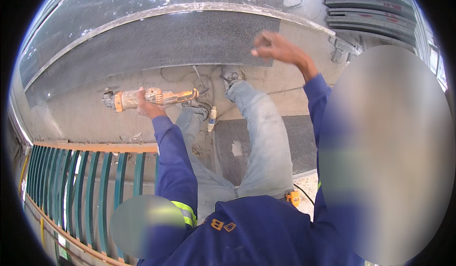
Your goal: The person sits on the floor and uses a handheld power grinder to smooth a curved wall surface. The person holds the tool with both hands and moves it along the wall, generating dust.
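Observation:
My left hand [147,105] is wrapped round the body of a worn, dusty orange angle grinder [164,95]. The tool lies crosswise, its dark head to the left and its handle end pointing right. Raised over the right end of a long dark stone slab [190,36] is my right hand [275,46]. Its fingers are loosely bent, with a gap between them and the thumb, and I see nothing in them. Motion blurs the fingertips a little. A small white bottle [212,119] is beside my feet, just right of the grinder's handle.
Cables [209,83] trail over the dusty floor round my shoes. A green slatted rack [102,185] with an orange beam stands at left. Several slabs are stacked [370,14] at the far right. Another dark slab [304,138] lies behind my legs. A yellow tape measure [293,198] sits at my hip.

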Demonstrator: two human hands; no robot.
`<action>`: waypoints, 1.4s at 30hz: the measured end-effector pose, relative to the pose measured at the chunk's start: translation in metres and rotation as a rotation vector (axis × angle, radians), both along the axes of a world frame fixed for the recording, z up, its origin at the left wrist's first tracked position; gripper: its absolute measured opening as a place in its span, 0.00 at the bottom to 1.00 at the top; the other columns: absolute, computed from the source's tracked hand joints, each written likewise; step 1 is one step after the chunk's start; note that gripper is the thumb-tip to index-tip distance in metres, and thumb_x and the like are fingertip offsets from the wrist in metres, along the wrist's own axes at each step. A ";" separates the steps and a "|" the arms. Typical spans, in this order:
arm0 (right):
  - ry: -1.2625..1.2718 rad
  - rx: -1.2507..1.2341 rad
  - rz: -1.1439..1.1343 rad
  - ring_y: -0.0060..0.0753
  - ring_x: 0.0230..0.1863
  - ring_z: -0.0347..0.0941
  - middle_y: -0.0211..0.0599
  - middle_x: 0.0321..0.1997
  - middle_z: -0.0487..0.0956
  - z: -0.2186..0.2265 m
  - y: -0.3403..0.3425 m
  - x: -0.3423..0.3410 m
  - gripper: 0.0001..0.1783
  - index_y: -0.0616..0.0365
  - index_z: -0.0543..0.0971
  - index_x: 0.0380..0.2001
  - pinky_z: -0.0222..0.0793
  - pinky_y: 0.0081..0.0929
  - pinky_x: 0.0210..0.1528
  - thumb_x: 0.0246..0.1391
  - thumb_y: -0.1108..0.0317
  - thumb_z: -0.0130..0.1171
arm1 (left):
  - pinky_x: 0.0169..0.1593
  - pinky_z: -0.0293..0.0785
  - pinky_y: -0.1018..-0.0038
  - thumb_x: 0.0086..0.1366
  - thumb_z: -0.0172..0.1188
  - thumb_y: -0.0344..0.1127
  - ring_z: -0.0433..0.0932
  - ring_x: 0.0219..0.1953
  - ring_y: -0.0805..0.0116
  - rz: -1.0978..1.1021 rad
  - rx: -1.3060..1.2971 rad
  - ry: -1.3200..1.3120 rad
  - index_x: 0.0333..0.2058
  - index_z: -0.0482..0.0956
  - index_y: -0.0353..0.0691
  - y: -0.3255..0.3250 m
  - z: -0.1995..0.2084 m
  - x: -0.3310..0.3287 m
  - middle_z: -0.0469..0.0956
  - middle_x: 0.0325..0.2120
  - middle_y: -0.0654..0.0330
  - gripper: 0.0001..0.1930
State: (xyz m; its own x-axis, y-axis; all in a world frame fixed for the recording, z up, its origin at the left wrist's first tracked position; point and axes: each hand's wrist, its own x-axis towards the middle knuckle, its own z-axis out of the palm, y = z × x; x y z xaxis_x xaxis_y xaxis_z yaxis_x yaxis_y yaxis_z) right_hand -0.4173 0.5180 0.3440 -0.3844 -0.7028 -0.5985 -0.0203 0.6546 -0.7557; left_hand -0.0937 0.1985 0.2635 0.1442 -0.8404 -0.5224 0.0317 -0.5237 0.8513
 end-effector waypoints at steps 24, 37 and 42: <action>-0.277 0.506 -0.091 0.36 0.28 0.80 0.47 0.28 0.81 0.030 0.172 0.144 0.24 0.69 0.75 0.44 0.74 0.36 0.35 0.54 0.57 0.65 | 0.35 0.80 0.63 0.50 0.71 0.25 0.80 0.32 0.60 0.094 0.014 -0.158 0.41 0.76 0.22 0.026 0.014 -0.026 0.79 0.36 0.50 0.21; 0.057 0.192 0.155 0.44 0.34 0.82 0.46 0.34 0.83 0.075 0.096 0.171 0.20 0.63 0.76 0.47 0.76 0.36 0.38 0.58 0.60 0.66 | 0.40 0.76 0.66 0.48 0.74 0.27 0.79 0.34 0.62 0.146 -0.090 -0.147 0.43 0.77 0.23 0.037 -0.020 0.005 0.79 0.38 0.52 0.24; 0.132 -0.007 0.319 0.49 0.34 0.80 0.41 0.33 0.82 0.118 0.059 0.186 0.19 0.58 0.76 0.46 0.74 0.42 0.36 0.54 0.62 0.67 | 0.44 0.76 0.66 0.48 0.73 0.27 0.78 0.36 0.62 0.113 -0.160 -0.247 0.46 0.73 0.26 0.034 -0.069 0.035 0.78 0.41 0.54 0.27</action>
State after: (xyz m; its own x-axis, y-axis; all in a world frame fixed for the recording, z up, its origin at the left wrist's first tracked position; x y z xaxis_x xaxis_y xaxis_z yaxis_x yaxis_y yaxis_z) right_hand -0.2311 0.5766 0.4616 -0.2187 -0.8040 -0.5529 -0.3212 0.5944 -0.7373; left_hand -0.0589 0.2327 0.1948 0.3473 -0.8805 -0.3227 -0.1357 -0.3876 0.9118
